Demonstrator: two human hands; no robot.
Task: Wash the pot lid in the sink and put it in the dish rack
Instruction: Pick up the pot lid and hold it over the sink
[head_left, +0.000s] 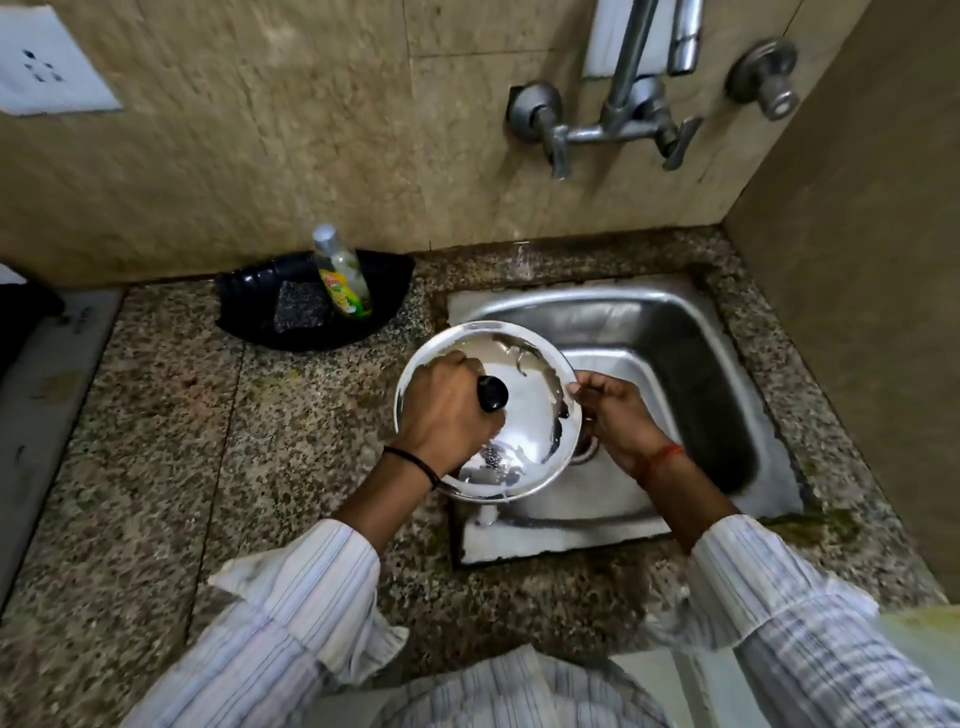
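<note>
Head view shows my left hand (447, 410) closed around the black knob (492, 393) of the pot lid (524, 421), which I hold over the left edge of the sink (675, 332). My right hand (618, 415) pinches the lid's right rim, fingers curled; whether it hides a scrubber I cannot tell. White suds streak the steel. I judge a slip the main risk: soapy metal could twist from my grip and drop into the basin. No dish rack is in sight.

Left hand (447, 410): fingers curled, closed around the knob.
Right hand (618, 415): fingertips pinched at the rim.
</note>
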